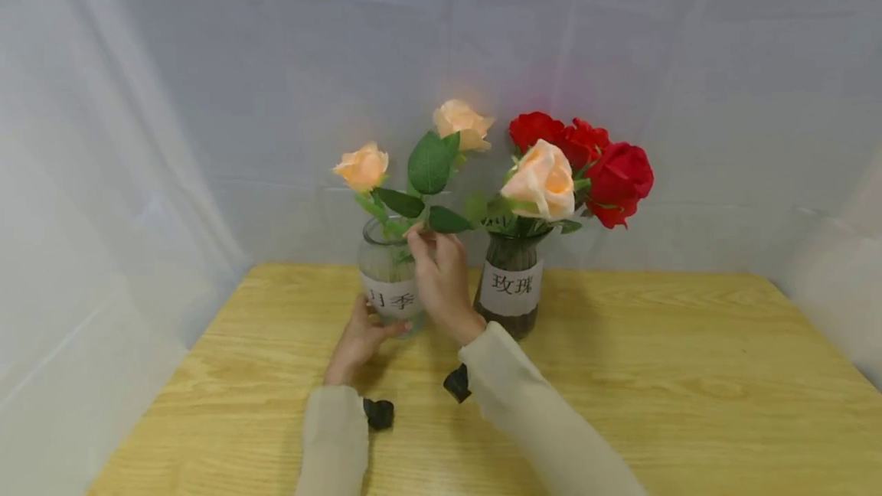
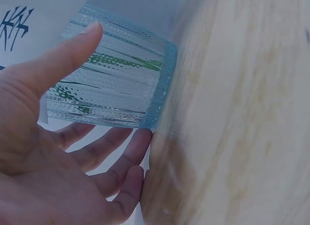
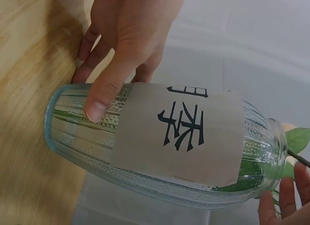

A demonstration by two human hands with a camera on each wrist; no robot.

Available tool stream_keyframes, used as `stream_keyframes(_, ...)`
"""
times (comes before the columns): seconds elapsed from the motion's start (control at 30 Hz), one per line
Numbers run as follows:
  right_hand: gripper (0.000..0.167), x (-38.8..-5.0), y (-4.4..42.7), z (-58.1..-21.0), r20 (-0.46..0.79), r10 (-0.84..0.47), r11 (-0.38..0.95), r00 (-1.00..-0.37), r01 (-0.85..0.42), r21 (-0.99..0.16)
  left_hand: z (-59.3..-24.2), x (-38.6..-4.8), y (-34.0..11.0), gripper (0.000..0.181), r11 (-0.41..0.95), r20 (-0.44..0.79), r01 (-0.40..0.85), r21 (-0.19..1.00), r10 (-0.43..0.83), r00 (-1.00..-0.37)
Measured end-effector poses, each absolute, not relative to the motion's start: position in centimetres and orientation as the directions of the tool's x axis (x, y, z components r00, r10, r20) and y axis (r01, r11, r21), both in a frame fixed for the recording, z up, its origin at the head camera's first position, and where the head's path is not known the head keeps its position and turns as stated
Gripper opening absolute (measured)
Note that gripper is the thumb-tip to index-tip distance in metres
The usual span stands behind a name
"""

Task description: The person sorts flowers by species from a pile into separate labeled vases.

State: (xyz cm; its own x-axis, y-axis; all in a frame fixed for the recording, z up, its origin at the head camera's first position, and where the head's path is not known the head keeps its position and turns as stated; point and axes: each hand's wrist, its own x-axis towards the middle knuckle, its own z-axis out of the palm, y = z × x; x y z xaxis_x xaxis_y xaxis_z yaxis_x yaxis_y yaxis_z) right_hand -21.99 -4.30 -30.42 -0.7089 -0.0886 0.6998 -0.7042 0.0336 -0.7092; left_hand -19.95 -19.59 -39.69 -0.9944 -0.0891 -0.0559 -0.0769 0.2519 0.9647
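Observation:
A ribbed clear glass vase (image 1: 380, 260) with a white paper label (image 1: 391, 298) stands upright on the table. My left hand (image 1: 360, 341) holds its lower part, thumb (image 2: 72, 55) on the front and fingers at the side, partly behind the glass. At the vase mouth my right hand (image 1: 444, 278) pinches a dark green stem (image 3: 296, 157) between thumb and fingers. Above it are a peach rose (image 1: 462, 127) and green leaves (image 1: 430, 163). Another peach rose (image 1: 363, 168) leans left out of the same vase. Stems show green through the glass.
Just right stands a dark grey labelled vase (image 1: 510, 251), holding several red roses (image 1: 620, 178) and a peach rose (image 1: 544, 178). The wooden table (image 1: 654, 373) meets a pale sheet (image 1: 331, 37) at the back. Black wrist devices (image 1: 379, 413) sit at both cuffs.

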Motion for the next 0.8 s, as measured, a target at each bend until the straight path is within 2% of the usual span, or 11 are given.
stream_keyframes(0.2,0.020,-22.6,-4.2,-29.5,0.608,-0.195,0.187,-0.769,-0.638,-0.747,-39.8,-19.8,-19.3,0.091,0.267,-0.057,-0.076,0.961,-0.079,-0.995)
stream_keyframes(0.3,0.019,-23.1,-4.1,-28.6,0.518,-0.244,0.316,-0.820,-0.573,-0.756,-39.8,-19.8,-19.3,0.091,0.277,-0.058,-0.079,0.958,-0.081,-0.995)
stream_keyframes(0.47,0.028,-23.9,-4.1,-26.9,0.391,-0.339,0.500,-0.856,-0.516,-0.696,-39.7,-19.8,-19.3,0.090,0.279,-0.059,-0.080,0.957,-0.083,-0.995)
stream_keyframes(0.63,0.041,-24.2,-3.8,-25.6,0.244,-0.441,0.567,-0.863,-0.480,-0.669,-39.7,-19.9,-19.4,0.089,0.275,-0.060,-0.079,0.958,-0.077,-0.995)
stream_keyframes(0.8,0.045,-23.9,-3.1,-25.8,0.147,-0.467,0.583,-0.872,-0.429,-0.690,-39.7,-19.9,-19.6,0.090,0.265,-0.062,-0.081,0.961,-0.079,-0.995)
